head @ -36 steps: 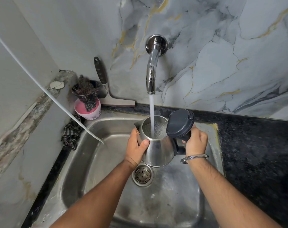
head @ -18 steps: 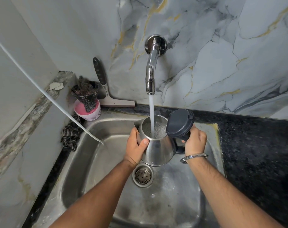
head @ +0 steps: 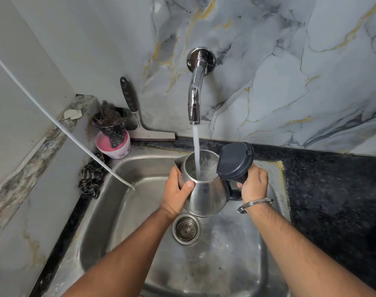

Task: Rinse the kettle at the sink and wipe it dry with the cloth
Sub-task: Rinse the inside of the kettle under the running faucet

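A steel kettle (head: 206,196) with its dark lid (head: 235,161) flipped up hangs over the steel sink (head: 127,211), above the drain (head: 186,229). Water runs from the chrome wall tap (head: 195,93) straight into the kettle's mouth. My left hand (head: 176,194) wraps the kettle's left side just under the spout, thumb on the rim. My right hand (head: 254,182) grips the dark handle on the right; a metal bangle sits on that wrist. A dark checked cloth (head: 91,179) lies crumpled on the counter at the sink's left rim.
A pink tub (head: 114,146) with a scrubber holder on top stands in the back left corner beside a squeegee (head: 137,118). A thin white hose (head: 75,138) slants down into the sink from the left. Black granite counter (head: 333,200) stretches to the right.
The kettle and both hands stay in the same place under the running water; the water inside keeps bubbling.
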Motion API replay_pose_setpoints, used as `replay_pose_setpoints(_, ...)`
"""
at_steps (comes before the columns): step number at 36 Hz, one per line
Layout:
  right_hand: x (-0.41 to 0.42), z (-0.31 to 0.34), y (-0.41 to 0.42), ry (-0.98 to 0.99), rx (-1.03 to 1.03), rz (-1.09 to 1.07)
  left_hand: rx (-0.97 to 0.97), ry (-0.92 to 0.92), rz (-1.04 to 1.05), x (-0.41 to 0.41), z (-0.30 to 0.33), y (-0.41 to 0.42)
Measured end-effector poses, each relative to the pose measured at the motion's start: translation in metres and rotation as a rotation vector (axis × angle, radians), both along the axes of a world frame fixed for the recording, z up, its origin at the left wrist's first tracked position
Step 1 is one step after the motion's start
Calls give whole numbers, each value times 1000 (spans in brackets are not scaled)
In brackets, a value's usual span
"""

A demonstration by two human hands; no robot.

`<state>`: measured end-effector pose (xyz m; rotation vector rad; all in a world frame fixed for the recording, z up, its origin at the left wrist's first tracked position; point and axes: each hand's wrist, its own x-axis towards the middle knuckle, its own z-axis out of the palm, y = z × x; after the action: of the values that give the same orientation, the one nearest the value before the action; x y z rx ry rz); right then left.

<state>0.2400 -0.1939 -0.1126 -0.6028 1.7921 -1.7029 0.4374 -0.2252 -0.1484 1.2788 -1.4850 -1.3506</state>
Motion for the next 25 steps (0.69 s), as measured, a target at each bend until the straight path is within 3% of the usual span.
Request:
replay_pose_setpoints(5, 2, -7, 2, 41, -40, -27, -16, 19, -95, 8, 15, -2)
replay_pose_setpoints(12, 3, -19, 7, 32, -10, -44, -147, -1, 54, 22, 71, -38)
replay_pose_setpoints(25, 3, -43, 12, 39, 34, -43, -219, -60, -137, -9, 162, -95)
